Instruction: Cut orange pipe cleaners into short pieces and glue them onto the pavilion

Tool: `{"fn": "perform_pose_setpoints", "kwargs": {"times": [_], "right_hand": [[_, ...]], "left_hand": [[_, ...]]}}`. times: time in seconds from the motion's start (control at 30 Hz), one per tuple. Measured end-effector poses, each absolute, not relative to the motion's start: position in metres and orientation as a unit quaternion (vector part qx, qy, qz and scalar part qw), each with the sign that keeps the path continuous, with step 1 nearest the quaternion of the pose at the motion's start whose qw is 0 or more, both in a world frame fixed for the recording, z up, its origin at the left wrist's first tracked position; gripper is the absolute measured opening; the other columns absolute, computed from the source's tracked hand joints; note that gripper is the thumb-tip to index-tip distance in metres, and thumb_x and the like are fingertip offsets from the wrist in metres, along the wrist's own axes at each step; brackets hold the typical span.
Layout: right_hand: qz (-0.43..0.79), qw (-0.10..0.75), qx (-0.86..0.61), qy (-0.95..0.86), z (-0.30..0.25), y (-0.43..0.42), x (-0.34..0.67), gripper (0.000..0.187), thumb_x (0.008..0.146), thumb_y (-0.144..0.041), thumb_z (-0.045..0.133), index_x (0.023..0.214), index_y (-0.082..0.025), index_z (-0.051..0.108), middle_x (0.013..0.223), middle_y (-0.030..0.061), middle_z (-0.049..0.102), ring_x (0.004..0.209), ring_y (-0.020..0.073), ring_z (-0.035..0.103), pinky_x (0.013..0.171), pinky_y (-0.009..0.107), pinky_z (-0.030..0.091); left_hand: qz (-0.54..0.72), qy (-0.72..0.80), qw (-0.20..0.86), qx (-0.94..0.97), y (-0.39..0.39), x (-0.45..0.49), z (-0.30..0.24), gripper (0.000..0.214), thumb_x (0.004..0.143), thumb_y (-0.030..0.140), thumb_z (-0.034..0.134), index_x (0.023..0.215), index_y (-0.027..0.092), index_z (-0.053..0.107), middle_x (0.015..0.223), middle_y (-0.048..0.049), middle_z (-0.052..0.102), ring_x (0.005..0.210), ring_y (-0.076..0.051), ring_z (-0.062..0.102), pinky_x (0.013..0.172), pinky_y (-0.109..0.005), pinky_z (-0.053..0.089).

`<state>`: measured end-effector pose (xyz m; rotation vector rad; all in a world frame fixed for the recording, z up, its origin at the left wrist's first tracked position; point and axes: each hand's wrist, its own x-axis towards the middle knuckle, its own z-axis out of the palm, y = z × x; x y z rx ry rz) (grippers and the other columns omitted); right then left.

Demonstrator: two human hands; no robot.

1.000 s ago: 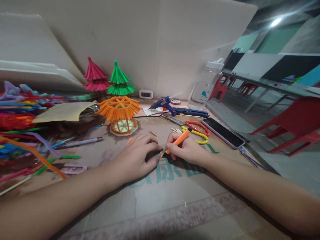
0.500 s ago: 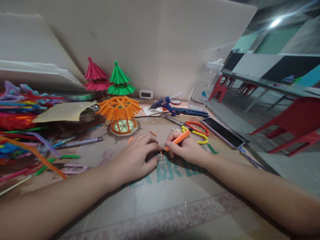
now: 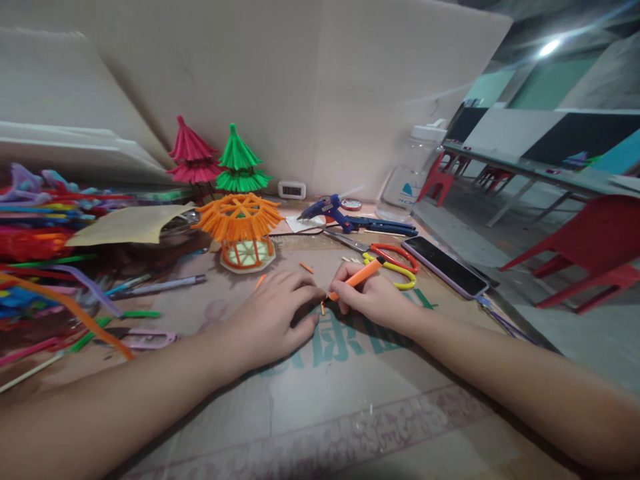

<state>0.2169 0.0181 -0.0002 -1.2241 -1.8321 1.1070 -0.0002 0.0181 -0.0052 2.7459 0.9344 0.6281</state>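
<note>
An orange marker (image 3: 356,280) is gripped pen-fashion in my right hand (image 3: 373,297). Its tip points down-left, meeting the fingertips of my left hand (image 3: 280,310). That hand rests on the board with thumb and index finger curled around a short orange-and-pale stick (image 3: 323,308); the fingers partly hide it. Loose orange bits lie close by, one small stick (image 3: 307,267) beyond my left fingers and another piece (image 3: 261,281) beside its knuckles. Behind my left hand stands an orange pipe-cleaner pavilion (image 3: 240,220) on a pale base.
Scissors (image 3: 393,257) with red and yellow handles and a phone (image 3: 445,267) lie right. Behind are a blue glue gun (image 3: 325,210), a small clock (image 3: 292,190) and a clear bottle (image 3: 405,180). Pink (image 3: 193,153) and green (image 3: 240,160) roofs stand left, near piled pipe cleaners (image 3: 35,247).
Almost nothing differs. Both hands and the marker keep their places, with only a very slight shift of the camera view.
</note>
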Motion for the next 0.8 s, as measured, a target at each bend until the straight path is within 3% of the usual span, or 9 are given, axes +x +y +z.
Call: {"fn": "perform_pose_setpoints", "kwargs": {"times": [0.23, 0.8], "right_hand": [[0.425, 0.337, -0.472, -0.695, 0.000, 0.018, 0.216, 0.014, 0.086, -0.028, 0.058, 0.074, -0.021, 0.054, 0.056, -0.0036, 0.060, 0.053, 0.0128, 0.057, 0.054, 0.025, 0.044], [0.403, 0.359, -0.501, -0.677, -0.003, 0.021, 0.216, 0.017, 0.092, -0.034, 0.058, 0.081, -0.022, 0.055, 0.061, -0.0028, 0.063, 0.056, 0.0134, 0.058, 0.056, 0.026, 0.044]], "left_hand": [[0.198, 0.247, -0.032, 0.948, 0.004, -0.001, 0.000, 0.027, 0.100, 0.021, 0.047, 0.100, 0.020, 0.073, 0.078, -0.0043, 0.064, 0.075, -0.021, 0.054, 0.075, -0.038, 0.037], [0.197, 0.256, -0.010, 0.946, 0.005, -0.001, -0.001, 0.026, 0.095, 0.019, 0.052, 0.101, 0.019, 0.077, 0.078, -0.0049, 0.063, 0.077, -0.022, 0.054, 0.075, -0.037, 0.036]]}}
